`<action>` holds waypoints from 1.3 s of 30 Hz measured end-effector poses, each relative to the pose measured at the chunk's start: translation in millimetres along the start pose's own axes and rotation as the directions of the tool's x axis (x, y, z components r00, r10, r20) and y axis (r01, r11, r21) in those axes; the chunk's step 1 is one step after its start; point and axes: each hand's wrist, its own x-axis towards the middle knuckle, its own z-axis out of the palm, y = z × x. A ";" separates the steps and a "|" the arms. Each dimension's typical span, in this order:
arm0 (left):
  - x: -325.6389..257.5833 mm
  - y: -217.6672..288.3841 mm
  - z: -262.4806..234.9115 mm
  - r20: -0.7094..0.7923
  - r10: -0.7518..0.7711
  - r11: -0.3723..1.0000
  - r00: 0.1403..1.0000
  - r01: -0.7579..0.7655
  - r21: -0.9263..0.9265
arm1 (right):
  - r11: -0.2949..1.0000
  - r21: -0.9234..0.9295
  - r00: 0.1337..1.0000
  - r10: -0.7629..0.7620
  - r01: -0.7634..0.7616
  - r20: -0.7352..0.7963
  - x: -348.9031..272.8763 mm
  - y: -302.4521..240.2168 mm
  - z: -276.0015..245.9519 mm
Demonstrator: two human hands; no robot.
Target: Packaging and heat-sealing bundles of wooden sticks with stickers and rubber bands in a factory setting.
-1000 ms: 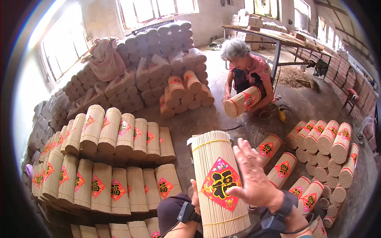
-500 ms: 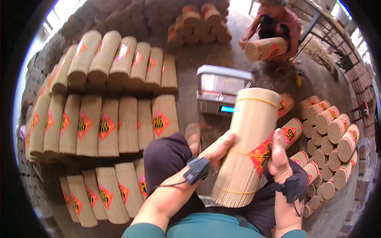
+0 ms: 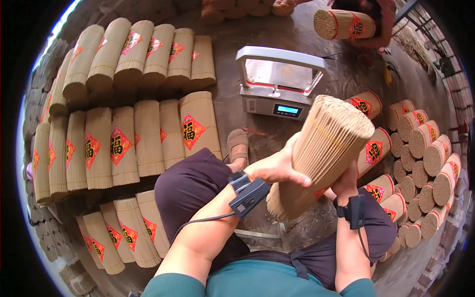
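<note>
In front of my lap I hold a thick bundle of thin tan sticks (image 3: 329, 143), tilted so its upper end faces up and to the right. My left hand (image 3: 279, 166) grips its left side, with the thumb across the front. My right hand (image 3: 346, 179) supports it low on the right; some of those fingers are hidden behind the bundle. A red label shows only as a sliver near my right hand. Beyond the bundle stands a metal scale (image 3: 269, 106) with a lit blue display and a raised frame; nothing lies on its plate.
Rows of labelled stick bundles (image 3: 118, 143) stand to my left. On the right, more bundles (image 3: 428, 171) are stacked on their sides, ends showing. A co-worker at the far right holds another bundle (image 3: 346, 24). My shoe (image 3: 237, 146) rests on the floor near the scale.
The bundle has tipped, bringing its upper end into view and turning its red label mostly out of sight. My right hand has moved lower. The whole view has shifted, with the scale appearing higher up.
</note>
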 end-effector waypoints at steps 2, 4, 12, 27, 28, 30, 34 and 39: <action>-1.0 -8.1 -7.0 -0.017 0.051 0.977 0.999 -0.047 0.210 | 0.991 0.137 0.999 0.005 -0.010 0.036 7.9 16.5 -16.8; 7.7 -14.2 -4.9 0.010 0.017 0.963 1.000 -0.019 0.270 | 0.932 0.358 0.993 0.086 -0.053 -0.078 21.8 38.7 -53.0; 17.2 -142.2 -45.3 -0.094 -0.067 0.997 0.993 0.071 0.039 | 0.946 0.260 0.980 0.175 -0.194 0.095 63.9 37.1 -30.1; 31.8 -113.8 -24.4 -0.060 -0.027 0.905 0.998 0.050 0.423 | 0.998 0.066 0.962 -0.003 -0.016 0.273 55.4 26.7 -34.7; 35.9 -111.4 -29.5 -0.048 -0.021 0.899 0.999 0.040 0.437 | 0.992 0.114 0.979 0.029 -0.053 0.203 57.3 32.0 -34.7; 43.3 -109.2 -46.6 0.069 0.079 0.637 0.995 -0.103 0.764 | 0.996 0.060 0.997 0.065 -0.068 0.044 72.1 67.3 -66.7; 29.2 -61.9 -49.2 -0.472 0.036 0.531 0.881 0.383 0.756 | 0.999 0.043 0.914 -0.008 0.028 -0.406 63.1 65.8 -72.5; 57.2 18.6 17.2 -0.378 0.416 0.514 0.827 0.129 0.848 | 0.980 0.197 0.836 0.107 0.001 -0.539 51.5 47.4 -87.3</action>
